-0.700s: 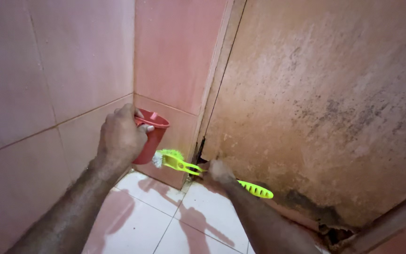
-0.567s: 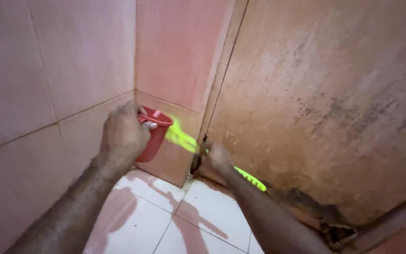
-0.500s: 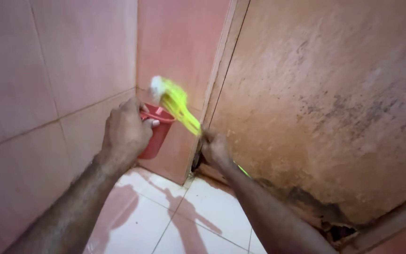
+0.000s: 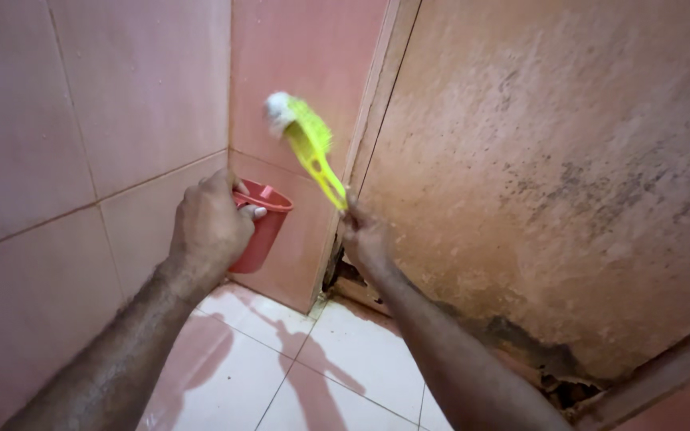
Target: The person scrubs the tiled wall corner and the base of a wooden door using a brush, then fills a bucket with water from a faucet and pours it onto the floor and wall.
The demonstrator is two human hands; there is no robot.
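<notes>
My left hand grips a small red plastic cup by its rim and holds it tilted in the corner of the pink tiled walls. My right hand holds the handle of a bright yellow-green scrubbing brush. The brush points up and to the left, its bristled head raised against the narrow tiled wall section beside the door frame, above the cup. Both forearms reach in from the bottom of the view.
A stained, mouldy brown door fills the right side, its bottom edge rotted and broken. The floor is white tile. Pink tiled wall closes off the left.
My right hand has swung the brush from low near the floor, below the cup, up to the wall tile above it. The cup in my left hand has stayed put.
</notes>
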